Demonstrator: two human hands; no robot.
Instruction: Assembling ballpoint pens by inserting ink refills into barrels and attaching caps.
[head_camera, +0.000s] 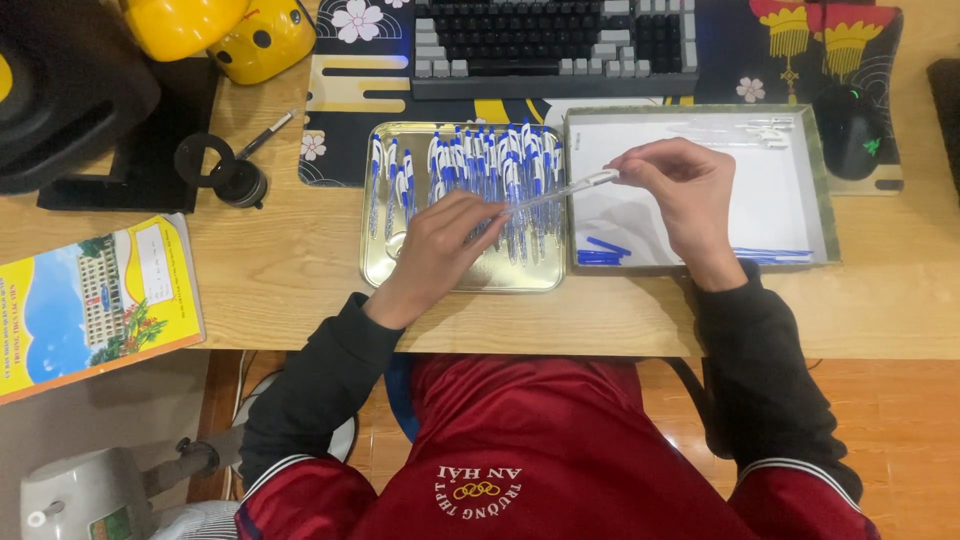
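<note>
Clear pen barrel (560, 190) is being held over the gap between metal tray (385, 262) and white box (700, 215). Left hand (440, 250) fingers are pinching its lower end, right hand (680, 195) fingers are gripping its white tip. Blue-white pens (480, 165) are filling the tray, all sitting on the tabletop (280, 290).

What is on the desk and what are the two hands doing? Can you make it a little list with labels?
left hand: left hand over the metal tray, fingers on one end of a clear pen
right hand: right hand pinches the pen's other end, above the white box
tray contents: many blue and white pens in a row
box contents: blue refills at the near edge, a few clear parts at the far edge
behind: keyboard, black mouse
left side: yellow booklet
</note>
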